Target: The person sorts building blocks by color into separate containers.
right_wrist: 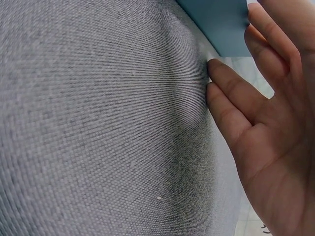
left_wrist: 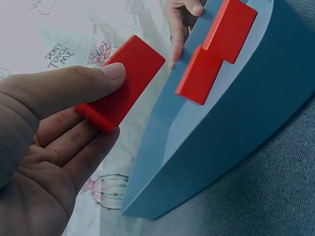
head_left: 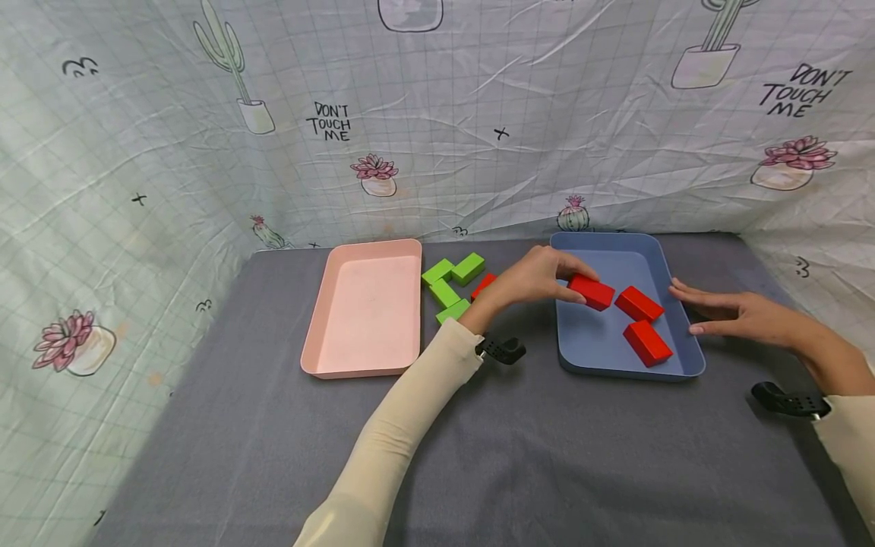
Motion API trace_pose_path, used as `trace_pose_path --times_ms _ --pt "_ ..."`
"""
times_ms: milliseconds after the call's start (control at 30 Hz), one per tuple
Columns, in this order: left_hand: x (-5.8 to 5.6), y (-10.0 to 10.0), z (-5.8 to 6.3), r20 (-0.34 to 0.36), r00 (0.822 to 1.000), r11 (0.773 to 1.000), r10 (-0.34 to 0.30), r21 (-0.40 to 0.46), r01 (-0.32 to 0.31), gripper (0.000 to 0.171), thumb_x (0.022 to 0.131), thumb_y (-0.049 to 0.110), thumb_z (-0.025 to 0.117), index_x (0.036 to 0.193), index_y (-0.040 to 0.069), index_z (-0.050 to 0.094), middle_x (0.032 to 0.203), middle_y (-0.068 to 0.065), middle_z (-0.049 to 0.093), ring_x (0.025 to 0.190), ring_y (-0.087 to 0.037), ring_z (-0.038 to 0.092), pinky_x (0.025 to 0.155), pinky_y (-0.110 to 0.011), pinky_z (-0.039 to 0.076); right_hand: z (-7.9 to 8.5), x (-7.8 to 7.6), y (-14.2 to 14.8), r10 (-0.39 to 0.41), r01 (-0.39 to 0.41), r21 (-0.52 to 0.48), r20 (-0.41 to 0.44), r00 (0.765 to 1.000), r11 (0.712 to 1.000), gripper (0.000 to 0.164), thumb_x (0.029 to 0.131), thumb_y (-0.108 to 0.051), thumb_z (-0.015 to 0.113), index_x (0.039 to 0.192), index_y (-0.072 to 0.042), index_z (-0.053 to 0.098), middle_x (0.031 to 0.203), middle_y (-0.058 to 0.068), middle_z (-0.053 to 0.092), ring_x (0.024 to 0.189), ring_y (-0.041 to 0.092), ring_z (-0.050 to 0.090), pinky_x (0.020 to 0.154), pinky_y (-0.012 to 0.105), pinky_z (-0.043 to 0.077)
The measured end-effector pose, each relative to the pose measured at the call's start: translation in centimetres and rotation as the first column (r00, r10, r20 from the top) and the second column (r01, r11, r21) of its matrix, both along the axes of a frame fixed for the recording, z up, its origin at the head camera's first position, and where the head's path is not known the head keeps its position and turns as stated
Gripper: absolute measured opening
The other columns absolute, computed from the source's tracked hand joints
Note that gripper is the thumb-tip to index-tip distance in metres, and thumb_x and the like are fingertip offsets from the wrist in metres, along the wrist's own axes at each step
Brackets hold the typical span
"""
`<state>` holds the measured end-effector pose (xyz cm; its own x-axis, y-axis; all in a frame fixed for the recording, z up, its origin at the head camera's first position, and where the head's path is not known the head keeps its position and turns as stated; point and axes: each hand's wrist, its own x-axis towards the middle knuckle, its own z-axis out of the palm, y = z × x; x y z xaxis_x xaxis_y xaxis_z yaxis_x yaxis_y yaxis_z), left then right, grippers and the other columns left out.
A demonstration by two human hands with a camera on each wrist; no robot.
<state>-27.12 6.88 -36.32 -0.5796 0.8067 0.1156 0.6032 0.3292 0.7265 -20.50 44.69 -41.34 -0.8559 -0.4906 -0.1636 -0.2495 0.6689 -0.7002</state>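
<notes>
My left hand (head_left: 536, 277) pinches a red block (head_left: 591, 292) between thumb and fingers, over the left part of the blue tray (head_left: 581, 357). In the left wrist view the thumb lies on the upper face of that block (left_wrist: 133, 73), with fingers beneath it. Two more red blocks (head_left: 639, 304) lie in the tray, close together toward its right side. My right hand (head_left: 745, 315) is at the tray's right wall with fingers extended. The right wrist view shows its fingertips (right_wrist: 253, 12) at the blue wall and two lower fingers against the grey cloth.
A pink tray (head_left: 362, 372) stands to the left. Between the trays lie several green blocks (head_left: 446, 292) and a red block (head_left: 484, 285), partly hidden behind my left hand. A patterned cloth (head_left: 437, 152) hangs behind the grey table (head_left: 239, 425).
</notes>
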Motion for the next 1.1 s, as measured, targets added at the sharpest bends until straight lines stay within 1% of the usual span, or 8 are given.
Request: trace_pose_path --times_ms 133,300,433,500,567,667,833,1100 --pt "0.0 0.3 -0.2 0.005 1.0 1.0 -0.009 -0.001 0.009 0.036 0.089 0.013 0.081 0.124 0.009 0.074 0.114 0.0 0.073 0.096 -0.001 0.064 0.088 -0.016 0.053 0.0 0.1 0.0 0.012 -0.011 0.018 -0.029 1.0 1.0 0.07 0.098 -0.014 0.067 0.16 -0.016 0.035 0.154 -0.035 0.017 0.125 -0.03 0.018 0.102 0.003 0.015" --pt "-0.2 0.7 -0.6 0.003 1.0 1.0 -0.005 -0.022 0.005 0.036 0.089 0.013 0.081 0.124 0.01 0.074 0.115 0.001 0.073 0.097 -0.002 0.065 0.089 -0.015 0.053 0.0 0.1 0.0 -0.006 0.006 0.014 -0.011 1.0 1.0 0.07 0.098 -0.016 0.067 0.16 -0.017 0.034 0.157 -0.03 0.016 0.125 -0.031 0.018 0.111 0.013 0.013" --pt "-0.3 1.0 -0.9 0.005 1.0 1.0 -0.008 -0.028 0.008 0.036 0.088 0.013 0.081 0.123 0.01 0.074 0.116 -0.001 0.073 0.098 -0.004 0.065 0.088 -0.012 0.052 0.0 0.1 0.0 -0.011 0.011 0.022 -0.014 1.0 1.0 0.07 0.098 -0.016 0.067 0.16 -0.017 0.034 0.158 -0.029 0.016 0.125 -0.031 0.018 0.104 0.006 0.014" --pt "-0.5 1.2 -1.1 0.001 1.0 0.999 -0.017 -0.036 0.017 0.036 0.088 0.012 0.081 0.123 0.01 0.075 0.116 0.0 0.074 0.098 -0.004 0.065 0.089 -0.011 0.051 0.1 0.1 -0.1 -0.012 0.012 0.015 -0.005 1.0 1.0 0.07 0.098 -0.016 0.067 0.16 -0.017 0.034 0.158 -0.029 0.016 0.124 -0.031 0.019 0.114 0.016 0.014" --pt "-0.6 1.3 -1.2 -0.009 1.0 0.998 -0.026 -0.053 0.025 0.035 0.088 0.013 0.082 0.123 0.011 0.075 0.115 0.002 0.074 0.097 -0.003 0.064 0.089 -0.009 0.049 0.1 0.1 -0.1 -0.017 0.017 0.005 0.012 1.0 1.0 0.07 0.098 -0.016 0.067 0.16 -0.017 0.034 0.157 -0.03 0.015 0.123 -0.031 0.019 0.122 0.039 0.012" --pt "-0.9 1.5 -1.3 -0.018 0.999 0.996 -0.033 -0.086 0.031 0.035 0.088 0.014 0.082 0.123 0.012 0.076 0.113 0.005 0.074 0.096 -0.001 0.063 0.088 -0.007 0.047 0.2 0.0 -0.1 -0.018 0.018 -0.01 0.032 0.999 1.0 0.071 0.098 -0.015 0.067 0.16 -0.016 0.033 0.157 -0.031 0.015 0.122 -0.031 0.019 0.116 0.071 0.01" --pt "-1.2 1.9 -1.6 0.002 1.0 0.994 -0.024 -0.105 0.024 0.036 0.087 0.015 0.083 0.123 0.013 0.076 0.111 0.006 0.074 0.095 -0.002 0.063 0.086 -0.008 0.048 0.2 -0.1 0.0 -0.012 0.012 -0.01 0.045 0.999 1.0 0.071 0.097 -0.015 0.068 0.16 -0.015 0.034 0.156 -0.032 0.015 0.12 -0.032 0.019 0.106 0.083 0.014" --pt "-2.1 2.2 -1.9 0.061 0.994 0.994 -0.091 -0.059 0.095 0.037 0.087 0.008 0.082 0.123 0.009 0.075 0.115 0.001 0.074 0.101 -0.002 0.063 0.093 -0.008 0.047 0.2 -0.3 0.1 -0.009 0.01 -0.004 0.051 0.999 1.0 0.071 0.097 -0.016 0.068 0.16 -0.016 0.034 0.158 -0.028 0.015 0.12 -0.032 0.019 0.105 0.083 0.014"
